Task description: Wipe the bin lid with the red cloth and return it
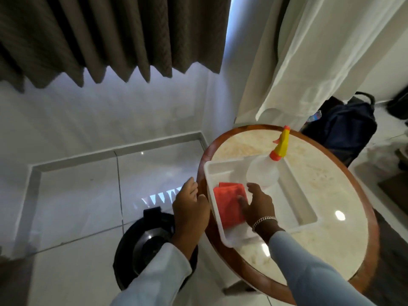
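Observation:
The folded red cloth (pixel 229 200) lies in the near left part of a white tray (pixel 295 208) on the round table. My right hand (pixel 257 204) rests on the cloth's right edge, fingers laid over it. My left hand (pixel 191 209) hovers just left of the tray, over the table's rim, fingers loosely curled and holding nothing. Below it on the floor stands the black round bin (pixel 141 246) with its lid (pixel 148 244) down, partly hidden by my left forearm.
A clear spray bottle (pixel 263 171) with a yellow and orange nozzle stands in the tray behind the cloth. The round marble-topped table (pixel 326 177) has a wooden rim. A dark backpack (pixel 346 129) sits on the floor beyond it. Brown and white curtains hang at the back.

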The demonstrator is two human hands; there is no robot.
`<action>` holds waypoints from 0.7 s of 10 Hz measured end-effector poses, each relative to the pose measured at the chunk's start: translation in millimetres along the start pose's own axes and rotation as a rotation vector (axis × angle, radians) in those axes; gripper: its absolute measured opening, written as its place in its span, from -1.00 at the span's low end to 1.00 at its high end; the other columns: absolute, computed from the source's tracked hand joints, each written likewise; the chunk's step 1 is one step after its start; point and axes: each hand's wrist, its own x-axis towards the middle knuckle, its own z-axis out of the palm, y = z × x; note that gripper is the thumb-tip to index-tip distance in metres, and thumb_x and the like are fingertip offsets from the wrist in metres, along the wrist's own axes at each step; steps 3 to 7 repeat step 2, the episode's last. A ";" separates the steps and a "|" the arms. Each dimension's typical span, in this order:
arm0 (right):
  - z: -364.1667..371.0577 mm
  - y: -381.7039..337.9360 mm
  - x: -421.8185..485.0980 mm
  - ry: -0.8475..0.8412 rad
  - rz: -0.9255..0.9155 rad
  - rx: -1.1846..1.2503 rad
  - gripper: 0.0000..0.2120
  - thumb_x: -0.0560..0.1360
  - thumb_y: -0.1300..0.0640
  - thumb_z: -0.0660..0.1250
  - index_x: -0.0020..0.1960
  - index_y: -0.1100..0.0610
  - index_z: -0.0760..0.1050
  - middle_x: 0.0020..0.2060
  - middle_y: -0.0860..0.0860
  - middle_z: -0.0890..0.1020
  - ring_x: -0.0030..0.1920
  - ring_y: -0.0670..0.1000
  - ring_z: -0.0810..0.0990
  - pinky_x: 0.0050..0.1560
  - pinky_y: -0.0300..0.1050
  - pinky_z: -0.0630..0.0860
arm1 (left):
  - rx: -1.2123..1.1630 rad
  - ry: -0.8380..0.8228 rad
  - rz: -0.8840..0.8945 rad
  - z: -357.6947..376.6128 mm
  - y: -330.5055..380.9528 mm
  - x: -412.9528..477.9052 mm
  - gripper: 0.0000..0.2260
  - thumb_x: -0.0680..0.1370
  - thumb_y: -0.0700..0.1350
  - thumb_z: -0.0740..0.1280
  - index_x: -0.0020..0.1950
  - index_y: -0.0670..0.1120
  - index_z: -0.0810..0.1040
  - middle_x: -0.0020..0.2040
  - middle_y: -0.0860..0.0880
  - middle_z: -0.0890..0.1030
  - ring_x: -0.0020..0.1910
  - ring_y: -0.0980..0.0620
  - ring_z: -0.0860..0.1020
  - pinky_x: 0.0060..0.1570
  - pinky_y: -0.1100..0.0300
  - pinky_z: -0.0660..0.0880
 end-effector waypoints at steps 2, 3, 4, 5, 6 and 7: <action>-76.0 -160.5 -31.9 0.251 -0.665 -0.102 -0.60 0.52 -0.06 0.27 0.27 0.14 0.44 0.21 0.14 0.58 0.21 0.19 0.54 0.20 0.07 0.47 | 0.104 0.150 0.464 -87.7 119.1 -5.2 -0.56 0.60 -0.19 0.27 0.49 -0.10 0.33 0.49 -0.09 0.40 0.48 -0.06 0.35 0.38 0.25 0.22; -76.0 -160.5 -31.9 0.251 -0.665 -0.102 -0.60 0.52 -0.06 0.27 0.27 0.14 0.44 0.21 0.14 0.58 0.21 0.19 0.54 0.20 0.07 0.47 | 0.104 0.150 0.464 -87.7 119.1 -5.2 -0.56 0.60 -0.19 0.27 0.49 -0.10 0.33 0.49 -0.09 0.40 0.48 -0.06 0.35 0.38 0.25 0.22; -76.0 -160.5 -31.9 0.251 -0.665 -0.102 -0.60 0.52 -0.06 0.27 0.27 0.14 0.44 0.21 0.14 0.58 0.21 0.19 0.54 0.20 0.07 0.47 | 0.104 0.150 0.464 -87.7 119.1 -5.2 -0.56 0.60 -0.19 0.27 0.49 -0.10 0.33 0.49 -0.09 0.40 0.48 -0.06 0.35 0.38 0.25 0.22; -76.0 -160.5 -31.9 0.251 -0.665 -0.102 -0.60 0.52 -0.06 0.27 0.27 0.14 0.44 0.21 0.14 0.58 0.21 0.19 0.54 0.20 0.07 0.47 | 0.104 0.150 0.464 -87.7 119.1 -5.2 -0.56 0.60 -0.19 0.27 0.49 -0.10 0.33 0.49 -0.09 0.40 0.48 -0.06 0.35 0.38 0.25 0.22; -76.0 -160.5 -31.9 0.251 -0.665 -0.102 -0.60 0.52 -0.06 0.27 0.27 0.14 0.44 0.21 0.14 0.58 0.21 0.19 0.54 0.20 0.07 0.47 | 0.104 0.150 0.464 -87.7 119.1 -5.2 -0.56 0.60 -0.19 0.27 0.49 -0.10 0.33 0.49 -0.09 0.40 0.48 -0.06 0.35 0.38 0.25 0.22; -76.0 -160.5 -31.9 0.251 -0.665 -0.102 -0.60 0.52 -0.06 0.27 0.27 0.14 0.44 0.21 0.14 0.58 0.21 0.19 0.54 0.20 0.07 0.47 | 0.104 0.150 0.464 -87.7 119.1 -5.2 -0.56 0.60 -0.19 0.27 0.49 -0.10 0.33 0.49 -0.09 0.40 0.48 -0.06 0.35 0.38 0.25 0.22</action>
